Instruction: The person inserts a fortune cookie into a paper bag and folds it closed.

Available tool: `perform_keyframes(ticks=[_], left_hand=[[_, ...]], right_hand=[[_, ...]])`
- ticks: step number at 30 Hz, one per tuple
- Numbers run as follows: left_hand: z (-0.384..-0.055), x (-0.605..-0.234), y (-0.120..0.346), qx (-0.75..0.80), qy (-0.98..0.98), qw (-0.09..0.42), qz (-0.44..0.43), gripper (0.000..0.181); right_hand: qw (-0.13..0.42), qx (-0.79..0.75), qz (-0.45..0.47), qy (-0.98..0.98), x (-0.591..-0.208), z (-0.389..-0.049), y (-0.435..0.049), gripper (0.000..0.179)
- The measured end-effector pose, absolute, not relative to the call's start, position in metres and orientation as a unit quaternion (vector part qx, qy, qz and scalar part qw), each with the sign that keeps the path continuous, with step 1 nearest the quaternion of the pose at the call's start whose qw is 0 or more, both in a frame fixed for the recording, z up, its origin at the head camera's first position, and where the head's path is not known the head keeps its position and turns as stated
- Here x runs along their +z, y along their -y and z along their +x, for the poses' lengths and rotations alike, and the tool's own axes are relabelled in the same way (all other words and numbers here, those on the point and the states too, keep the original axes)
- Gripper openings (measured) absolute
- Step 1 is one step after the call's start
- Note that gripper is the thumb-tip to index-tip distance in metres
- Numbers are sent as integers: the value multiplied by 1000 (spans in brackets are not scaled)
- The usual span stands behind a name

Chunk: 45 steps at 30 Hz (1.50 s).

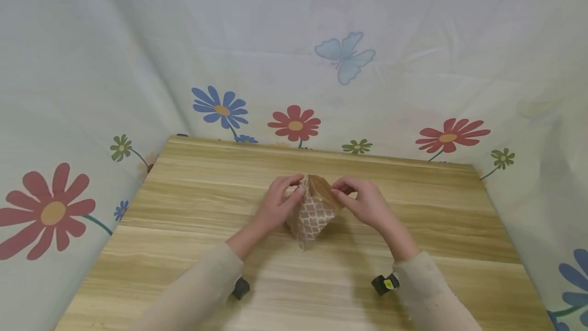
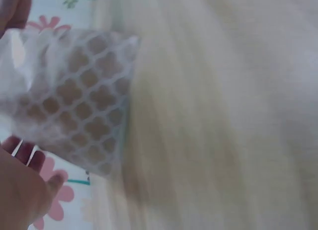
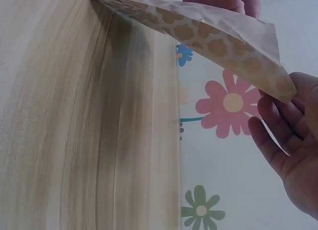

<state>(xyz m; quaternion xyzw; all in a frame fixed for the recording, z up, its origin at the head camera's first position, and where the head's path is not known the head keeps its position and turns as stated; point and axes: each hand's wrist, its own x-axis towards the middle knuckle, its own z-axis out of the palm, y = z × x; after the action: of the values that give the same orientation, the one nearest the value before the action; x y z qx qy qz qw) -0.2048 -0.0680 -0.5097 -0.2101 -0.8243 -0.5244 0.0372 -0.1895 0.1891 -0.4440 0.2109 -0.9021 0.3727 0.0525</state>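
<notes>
A brown paper bag (image 1: 316,216) with a white lattice pattern is held over the table between both hands, its plain brown inside showing at the top and one corner pointing down towards me. My left hand (image 1: 279,201) grips its upper left edge, thumb on the near side. The right hand (image 1: 365,201) pinches the right corner between thumb and fingers. In the left wrist view, the bag's patterned face (image 2: 94,98) looks slightly glossy, and the left fingers are partly behind it. In the right wrist view, the right fingertips meet the bag's corner (image 3: 280,86).
The wood-grain table (image 1: 184,188) lies beneath both hands. A pale cloth backdrop (image 1: 257,29) with printed flowers and a butterfly hangs behind the table and along its sides. Black wrist cameras (image 1: 385,284) sit at the sleeve cuffs.
</notes>
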Motion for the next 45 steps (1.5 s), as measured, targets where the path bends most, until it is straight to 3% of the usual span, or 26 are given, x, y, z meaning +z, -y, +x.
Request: perform_keyframes(ticks=[5, 10, 25, 39, 45], left_hand=[[-212, -504, 66, -542, 821, -13, -176, 33], [-214, -504, 63, -538, 826, -41, -163, 31], [-213, -507, 56, -558, 817, -38, -144, 33], [-214, -505, 56, -540, 823, -95, -149, 6], [-215, -504, 59, -538, 819, -134, -150, 13]], right_hand=[[40, 379, 208, 901, -446, -191, -190, 8], [38, 388, 210, 896, -451, -193, -190, 6], [2, 420, 222, 880, -460, -196, -188, 6], [-12, 428, 228, 874, -470, -200, -187, 4], [-23, 428, 227, 874, -476, -201, -188, 5]])
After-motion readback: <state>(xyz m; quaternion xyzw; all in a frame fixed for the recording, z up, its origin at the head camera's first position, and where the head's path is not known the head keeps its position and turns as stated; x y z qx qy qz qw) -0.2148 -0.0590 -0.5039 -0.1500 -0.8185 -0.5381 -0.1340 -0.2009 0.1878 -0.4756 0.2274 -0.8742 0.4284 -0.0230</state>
